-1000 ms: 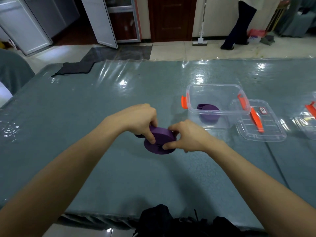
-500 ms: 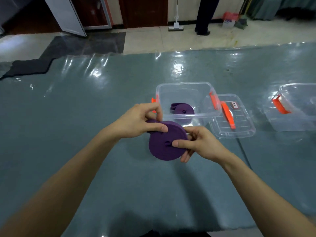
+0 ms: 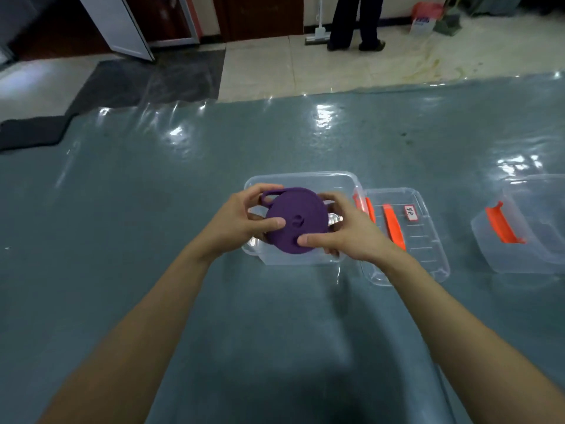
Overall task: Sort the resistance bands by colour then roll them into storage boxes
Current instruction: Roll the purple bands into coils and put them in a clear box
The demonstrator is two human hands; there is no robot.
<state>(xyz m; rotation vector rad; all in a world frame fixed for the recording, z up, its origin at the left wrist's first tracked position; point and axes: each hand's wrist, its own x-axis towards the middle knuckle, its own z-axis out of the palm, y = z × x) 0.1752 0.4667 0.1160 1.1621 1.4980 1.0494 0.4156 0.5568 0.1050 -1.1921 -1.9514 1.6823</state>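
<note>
Your left hand [image 3: 241,223] and right hand [image 3: 342,231] both grasp the rolled purple band [image 3: 295,220], thumbs on its face, holding it over the open clear box [image 3: 305,179]; its lid [image 3: 409,234] lies just beside, on the worktop [image 3: 153,209]

Arms extended, left grip [image 3: 241,223], right grip [image 3: 347,232] curled

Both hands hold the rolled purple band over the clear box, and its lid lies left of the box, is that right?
Not quite: in the head view the lid lies to the right of the clear box, not the left. The left hand and right hand do hold the rolled purple band over that box.
</note>
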